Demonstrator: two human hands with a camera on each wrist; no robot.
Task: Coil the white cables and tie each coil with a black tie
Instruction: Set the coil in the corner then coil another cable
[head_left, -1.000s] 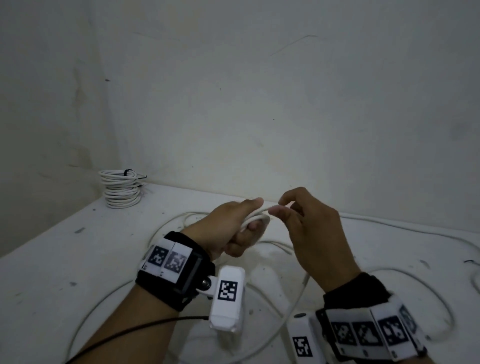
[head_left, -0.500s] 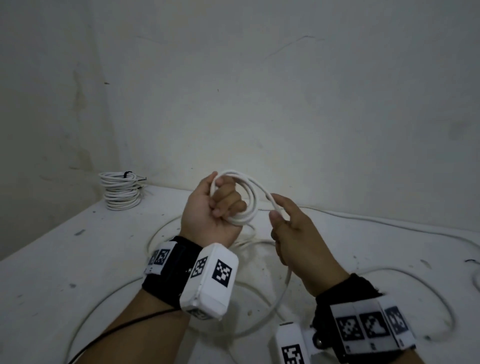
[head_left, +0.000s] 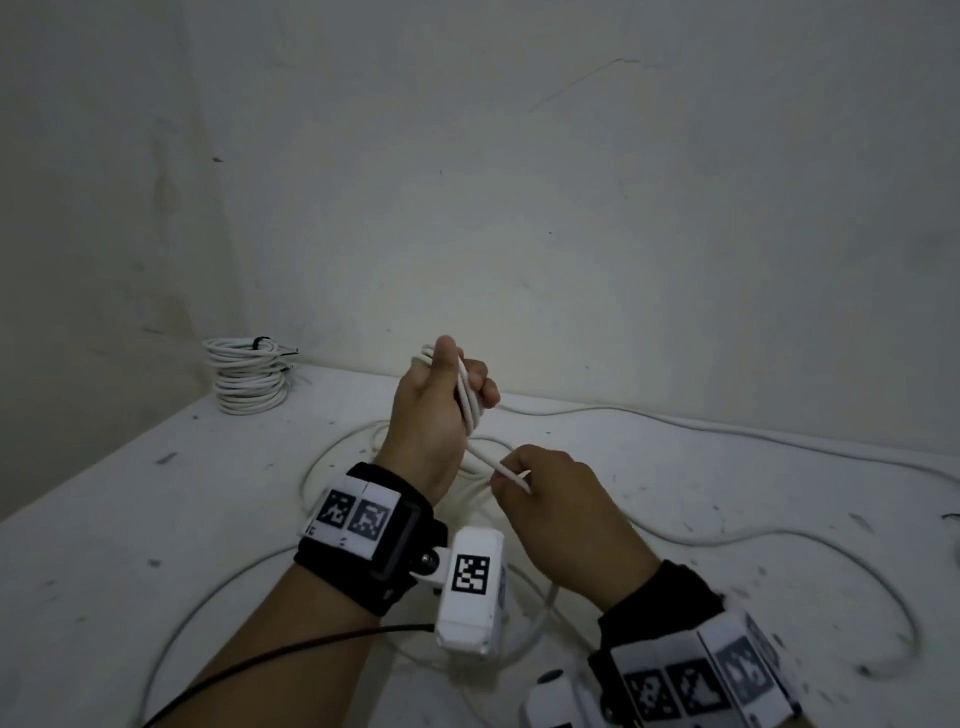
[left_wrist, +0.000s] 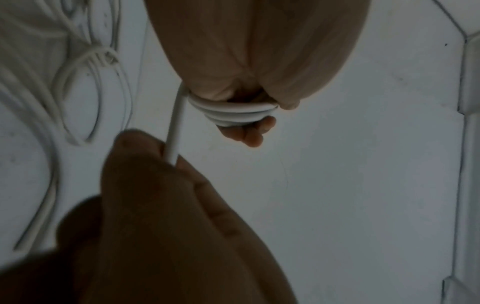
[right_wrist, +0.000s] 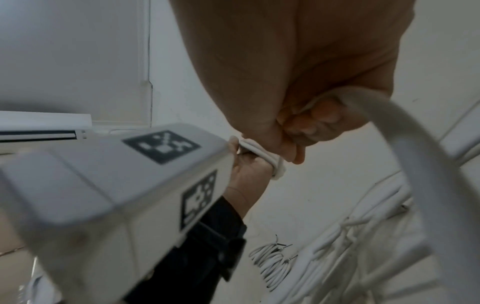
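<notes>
coiling under way on one white cable. left hand raised above the table, fingers curled round a small coil of several turns, thumb pressed along its upper side; the turns stand roughly upright in the fist. right hand lower and nearer the person, thumb and forefinger pinching the free run of cable close under the coil. that short span runs on a slant, up and left from the right fingertips to the base of the left fist. judgement: the next turn depends on this line; the right hand must carry the cable up and over the left fingers, feeding slack from the loose length lying across the table. much cable remains uncoiled. finished coils, stacked with black ties, sit in the far left corner, well apart. no loose tie seen near the hands.
</notes>
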